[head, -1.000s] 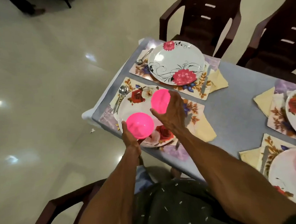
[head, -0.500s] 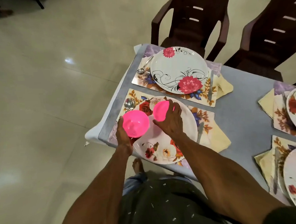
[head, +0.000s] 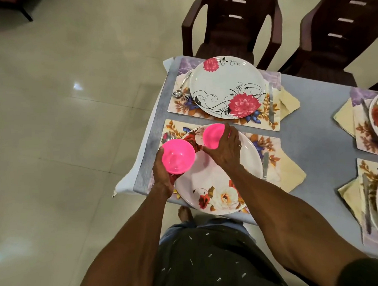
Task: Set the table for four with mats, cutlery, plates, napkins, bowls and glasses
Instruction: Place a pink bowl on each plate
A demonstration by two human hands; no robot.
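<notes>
A pink bowl point(head: 178, 158) in the left hand's point(head: 162, 173) grip, a second pink bowl point(head: 213, 135) in the right hand's point(head: 225, 150)

no words, labels, brands, numbers or signs can be read anywhere in view. the plates and mats carry only flower and leaf patterns, and the pink bowls are plain.
</notes>
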